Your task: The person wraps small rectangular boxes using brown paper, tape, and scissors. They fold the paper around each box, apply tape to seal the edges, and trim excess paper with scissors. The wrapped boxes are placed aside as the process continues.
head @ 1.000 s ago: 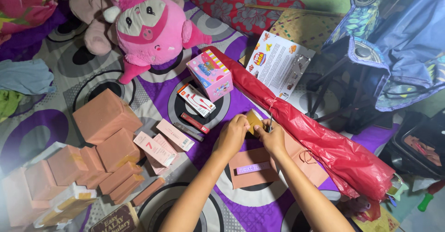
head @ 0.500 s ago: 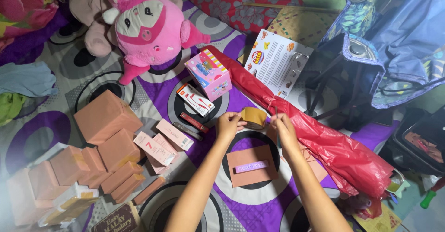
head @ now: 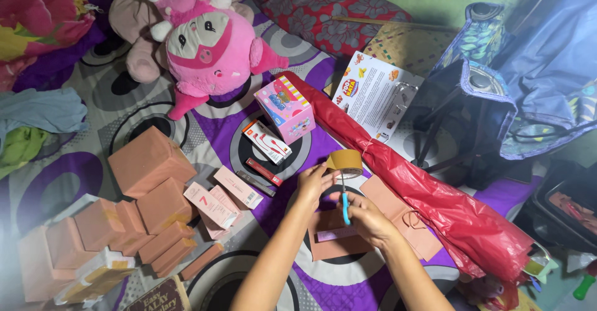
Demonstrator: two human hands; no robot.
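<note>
Tape roll (head: 346, 161) in left hand (head: 315, 184), scissors (head: 344, 204) in right hand (head: 365, 216)

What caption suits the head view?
Left hand holds brown tape roll; right hand cuts with blue-handled scissors above wrapped parcel.

The scissors (head: 344, 200) are mostly buried in the right hand (head: 367, 219), only the blue handle and a sliver of blade poke out, so can't tell if the blade actually touches the tape roll (head: 345, 162). The flat brown parcel (head: 339, 244) is half covered by that hand and wrist. Fingertips of the left hand (head: 316, 183) disappear behind the roll. Both arms get chopped off by the bottom edge. The book (head: 157, 296) down there is cut off too, and the green thing (head: 584, 287) in the bottom right corner is too cropped to identify. Far left is hazy, so the edges of the stacked brown boxes (head: 68, 249) blur out.
</note>
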